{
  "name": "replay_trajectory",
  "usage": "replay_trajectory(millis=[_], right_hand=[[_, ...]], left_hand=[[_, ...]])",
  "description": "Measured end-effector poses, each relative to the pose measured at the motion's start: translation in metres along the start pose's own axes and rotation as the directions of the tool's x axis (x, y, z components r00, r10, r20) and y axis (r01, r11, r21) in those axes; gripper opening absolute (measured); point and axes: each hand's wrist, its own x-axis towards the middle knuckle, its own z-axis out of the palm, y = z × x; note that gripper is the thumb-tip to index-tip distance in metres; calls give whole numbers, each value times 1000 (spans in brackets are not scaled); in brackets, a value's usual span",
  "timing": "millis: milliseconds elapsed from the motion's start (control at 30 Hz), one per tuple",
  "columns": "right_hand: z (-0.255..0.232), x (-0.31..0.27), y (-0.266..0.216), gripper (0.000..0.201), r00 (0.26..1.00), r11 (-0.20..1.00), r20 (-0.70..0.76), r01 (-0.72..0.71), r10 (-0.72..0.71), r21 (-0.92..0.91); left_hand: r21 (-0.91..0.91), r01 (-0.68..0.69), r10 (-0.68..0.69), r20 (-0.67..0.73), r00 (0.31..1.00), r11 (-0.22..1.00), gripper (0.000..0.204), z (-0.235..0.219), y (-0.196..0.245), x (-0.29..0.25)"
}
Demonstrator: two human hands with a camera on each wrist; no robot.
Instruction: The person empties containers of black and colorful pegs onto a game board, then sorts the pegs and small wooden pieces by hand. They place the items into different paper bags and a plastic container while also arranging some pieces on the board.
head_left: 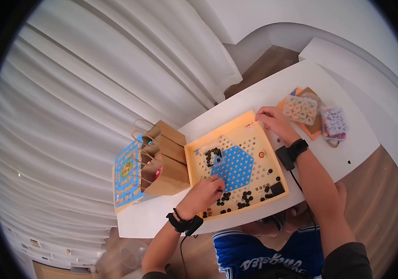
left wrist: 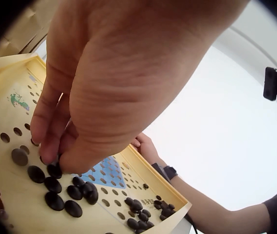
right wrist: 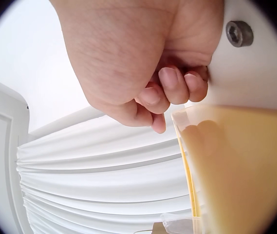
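Note:
A shallow yellow game box [head_left: 188, 160] lies on the white table, its board dotted with holes around a blue hexagon [head_left: 237, 169]. My left hand [head_left: 203, 193] reaches over the near left part of the board. In the left wrist view, thumb and fingers close together pinch a black stone [left wrist: 54, 169], partly hidden by the fingertips. Loose black stones [left wrist: 53, 185] lie just beside it on the board. At the far right corner of the box, my right hand [head_left: 273, 122] rests with loosely curled fingers [right wrist: 171, 85], holding nothing.
A clear tray [head_left: 214, 157] with black stones sits on the board. Paper bags [head_left: 166, 162] and a blue illustrated board [head_left: 127, 169] stand left of the box. Right of it lie a plastic case of round pieces [head_left: 300, 110] and a case of beads [head_left: 334, 123].

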Motion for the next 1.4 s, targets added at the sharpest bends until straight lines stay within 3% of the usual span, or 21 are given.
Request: replay_trajectory(millis=[200,333,533,600,700,733,800,833,867,933,1200,1400], right_hand=[[-4,1,2,16,1000,1000,12,-8,8,-17],[-3,1,1,14,1000,1000,16,-7,7,-18],[-3,2,1,15,1000,1000,18,-10,10,1],[-2,1,0,15,1000,1000,14,-8,8,8],[-3,-1,-3,15,1000,1000,11,-14,14,24],[-3,-1,-3,15,1000,999,18,-22,21,33],[-2,-2,-4,16,1000,1000,15,-19,19,13],[-2,-1,-3,17,1000,1000,18,-12,12,-9],[-2,-1,-2,17,1000,1000,16,-16,16,-7],[-2,-1,-1,17,1000,1000,13,-12,12,-3],[-3,0,-1,17,1000,999,7,-23,23,-25],[-4,-1,-2,17,999,999,11,-35,35,-19]], left_hand=[[19,22,-23,45,999,1000,12,-1,5,-2],[10,-17,18,-6,1000,1000,12,-2,-9,1],[-36,95,-101,-241,965,995,16,-43,-11,32],[94,103,-62,-369,927,990,19,-50,-6,39],[175,144,-71,-366,928,974,21,-44,-2,39],[176,140,-69,-361,930,974,21,-41,0,37],[116,118,-102,-136,985,986,23,-32,5,26],[69,51,-47,-59,997,996,22,-28,5,21],[68,52,-49,-54,997,996,22,-23,7,15],[25,7,-10,103,995,1000,22,-16,15,6],[40,-5,0,140,990,999,19,1,10,0],[55,-37,33,76,997,998,12,1,8,1]])
